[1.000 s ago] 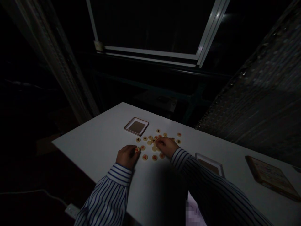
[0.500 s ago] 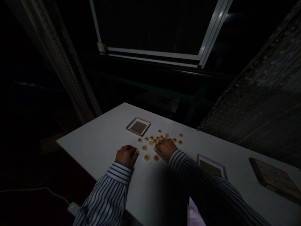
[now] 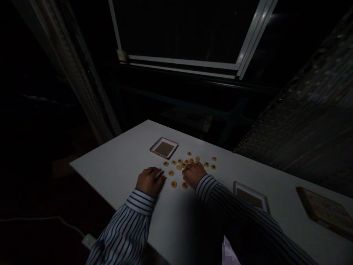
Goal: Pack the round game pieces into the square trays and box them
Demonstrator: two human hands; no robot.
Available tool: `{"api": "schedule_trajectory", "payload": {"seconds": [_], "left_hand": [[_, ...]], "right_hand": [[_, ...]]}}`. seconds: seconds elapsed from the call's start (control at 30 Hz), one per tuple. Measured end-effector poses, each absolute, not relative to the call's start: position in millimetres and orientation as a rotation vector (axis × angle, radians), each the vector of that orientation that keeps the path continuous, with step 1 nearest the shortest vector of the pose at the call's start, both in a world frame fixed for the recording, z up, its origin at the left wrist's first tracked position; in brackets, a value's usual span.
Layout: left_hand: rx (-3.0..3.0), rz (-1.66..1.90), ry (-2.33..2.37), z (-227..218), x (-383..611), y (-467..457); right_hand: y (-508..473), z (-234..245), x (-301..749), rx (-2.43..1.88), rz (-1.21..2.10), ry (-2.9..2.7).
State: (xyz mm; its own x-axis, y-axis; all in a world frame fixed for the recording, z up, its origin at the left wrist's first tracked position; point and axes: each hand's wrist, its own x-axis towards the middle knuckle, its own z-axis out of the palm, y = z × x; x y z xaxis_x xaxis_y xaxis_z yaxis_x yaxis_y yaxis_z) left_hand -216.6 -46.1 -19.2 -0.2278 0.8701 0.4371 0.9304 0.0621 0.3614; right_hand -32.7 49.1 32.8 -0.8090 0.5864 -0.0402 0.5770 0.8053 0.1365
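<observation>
Round pale xiangqi pieces with red or dark characters lie scattered on the white table (image 3: 116, 162). My left hand (image 3: 149, 181) rests at their left, thumb and forefinger apart, with no piece showing between them. Its other fingers and palm are hidden. Nearest to it are a red-marked piece (image 3: 171, 173), a dark-marked piece (image 3: 166, 164) and another red-marked piece (image 3: 173, 184). My right hand (image 3: 194, 173) is over the right part of the cluster, fingers curled down round a pale piece (image 3: 183, 175) that is mostly covered. Below its fingertips lies a red-marked piece (image 3: 185, 185).
An open shallow square tray (image 3: 152, 150) stands behind the pieces. A second tray (image 3: 264, 197) lies beyond my right forearm, with a flat patterned box (image 3: 325, 208) farther right. A power strip (image 3: 88, 241) with a white cable is low at the left.
The red-marked piece between my left fingers has gone from view, and my left thumb and forefinger have spread. My right hand remains over the cluster. The view has shifted slightly.
</observation>
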Motion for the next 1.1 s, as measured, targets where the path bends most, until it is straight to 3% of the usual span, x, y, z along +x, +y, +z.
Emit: {"api": "schedule_trajectory", "payload": {"seconds": [0.23, 0.37, 0.67, 0.87, 1.1], "left_hand": [[-1.939, -0.925, -2.171, -13, -209, -46], [-1.982, -0.964, -2.128, -9, -202, -44], [-2.117, -0.935, -2.09, 0, -179, -35], [-2.139, -0.944, -2.102, 5, -162, -28], [-2.14, -0.912, -2.161, 11, -153, -26]], "right_hand": [[48, 35, -32, 0.868, 0.24, 2.914], [49, 40, -29, 0.947, 0.102, 2.922], [63, 32, -22, 1.243, -1.047, 3.031], [62, 25, -25, 1.327, -1.64, 2.84], [61, 21, -22, 1.277, -1.913, 2.707]]}}
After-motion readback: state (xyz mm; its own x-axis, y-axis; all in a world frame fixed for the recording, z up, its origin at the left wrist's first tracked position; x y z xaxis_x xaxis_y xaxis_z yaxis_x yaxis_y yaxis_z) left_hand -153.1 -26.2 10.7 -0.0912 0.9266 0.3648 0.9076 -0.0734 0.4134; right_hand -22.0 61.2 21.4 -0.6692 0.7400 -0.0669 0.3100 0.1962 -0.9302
